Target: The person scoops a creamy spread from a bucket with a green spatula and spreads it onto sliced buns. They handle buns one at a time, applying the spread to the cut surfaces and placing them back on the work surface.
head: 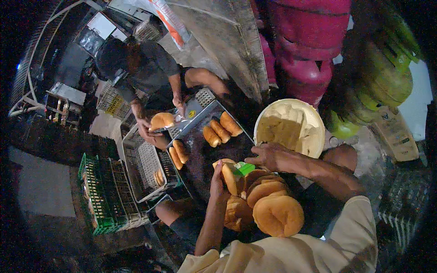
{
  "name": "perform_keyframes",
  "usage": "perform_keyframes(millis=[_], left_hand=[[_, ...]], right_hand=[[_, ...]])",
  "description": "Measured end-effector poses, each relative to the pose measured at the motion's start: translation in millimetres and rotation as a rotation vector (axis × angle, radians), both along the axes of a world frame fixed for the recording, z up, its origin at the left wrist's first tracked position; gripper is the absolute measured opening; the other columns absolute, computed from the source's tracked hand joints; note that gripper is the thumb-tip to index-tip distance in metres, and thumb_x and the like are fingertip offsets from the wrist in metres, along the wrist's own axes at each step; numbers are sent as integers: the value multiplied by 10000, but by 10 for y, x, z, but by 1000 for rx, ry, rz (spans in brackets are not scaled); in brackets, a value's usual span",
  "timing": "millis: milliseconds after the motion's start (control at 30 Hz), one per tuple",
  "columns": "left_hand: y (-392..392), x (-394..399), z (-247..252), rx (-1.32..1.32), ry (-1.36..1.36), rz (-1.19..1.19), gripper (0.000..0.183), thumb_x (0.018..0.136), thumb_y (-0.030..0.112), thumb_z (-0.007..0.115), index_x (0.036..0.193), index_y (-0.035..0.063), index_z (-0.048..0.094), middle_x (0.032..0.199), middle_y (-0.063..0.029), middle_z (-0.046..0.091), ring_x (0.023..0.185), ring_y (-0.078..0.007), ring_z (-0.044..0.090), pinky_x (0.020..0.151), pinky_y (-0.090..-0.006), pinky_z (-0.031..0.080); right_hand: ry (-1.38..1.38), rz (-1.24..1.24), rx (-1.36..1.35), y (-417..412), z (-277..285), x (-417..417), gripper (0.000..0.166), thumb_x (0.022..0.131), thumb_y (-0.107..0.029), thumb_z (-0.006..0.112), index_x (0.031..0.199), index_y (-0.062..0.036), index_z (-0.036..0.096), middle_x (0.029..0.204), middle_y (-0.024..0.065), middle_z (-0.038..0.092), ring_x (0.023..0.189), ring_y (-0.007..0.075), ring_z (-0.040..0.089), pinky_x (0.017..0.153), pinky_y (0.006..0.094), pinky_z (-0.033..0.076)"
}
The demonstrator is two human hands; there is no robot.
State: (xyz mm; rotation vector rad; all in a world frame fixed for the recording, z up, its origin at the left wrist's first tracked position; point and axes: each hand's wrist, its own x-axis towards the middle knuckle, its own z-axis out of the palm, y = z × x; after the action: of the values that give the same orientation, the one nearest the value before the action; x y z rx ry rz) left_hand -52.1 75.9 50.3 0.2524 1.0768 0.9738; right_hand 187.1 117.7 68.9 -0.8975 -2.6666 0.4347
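My left hand [219, 186] holds a split bread bun [229, 179] on edge above the dark baking tray [198, 155]. At the bun's opening is a green plastic scraper [245, 168]. My right hand [271, 157] has its fingers around the scraper's upper end, though the grip is partly hidden. Beside that hand stands a cream-coloured bucket [289, 128], with pale spread coating its inner wall. Close to my body, several round golden buns [278, 215] lean in an overlapping row. Another browned bread piece [237, 213] lies under my left forearm.
Elongated rolls [218, 131] lie at the tray's far side, with two more rolls [178, 153] at its left edge. Opposite, a co-worker's hands [148, 131] hold a bagged bun [162, 121]. Plastic crates [143, 167] stand left; pink gas cylinders [304, 68] stand behind the bucket.
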Motion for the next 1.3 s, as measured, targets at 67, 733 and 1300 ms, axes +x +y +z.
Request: perform_keyframes(millis=[67, 733, 1300], left_hand=[[41, -66, -122, 2, -114, 40, 461, 887, 501, 534, 1124, 106, 537, 1095, -101, 583, 1016, -277, 577, 907, -450, 467], [470, -1558, -1442, 546, 26, -9, 285, 841, 166, 521, 1106, 63, 506, 1035, -125, 579, 953, -301, 594, 828, -443, 489], [1381, -1274, -1166, 345, 1575, -632, 420, 854, 380, 576, 1015, -6, 545, 1002, -260, 593, 1001, -388, 586, 758, -486, 486]], right_hand=[[-48, -9, 41, -4, 65, -2, 393, 800, -211, 580, 1193, -188, 574, 903, 134, 551, 841, 300, 612, 657, 406, 513], [-121, -158, 108, 158, 96, 262, 328, 745, -160, 633, 1069, -121, 605, 873, 110, 558, 796, 313, 599, 663, 439, 501], [-155, -330, -178, 274, -20, 534, 285, 791, -218, 612, 1060, -123, 615, 975, 140, 618, 919, 333, 610, 813, 451, 484]])
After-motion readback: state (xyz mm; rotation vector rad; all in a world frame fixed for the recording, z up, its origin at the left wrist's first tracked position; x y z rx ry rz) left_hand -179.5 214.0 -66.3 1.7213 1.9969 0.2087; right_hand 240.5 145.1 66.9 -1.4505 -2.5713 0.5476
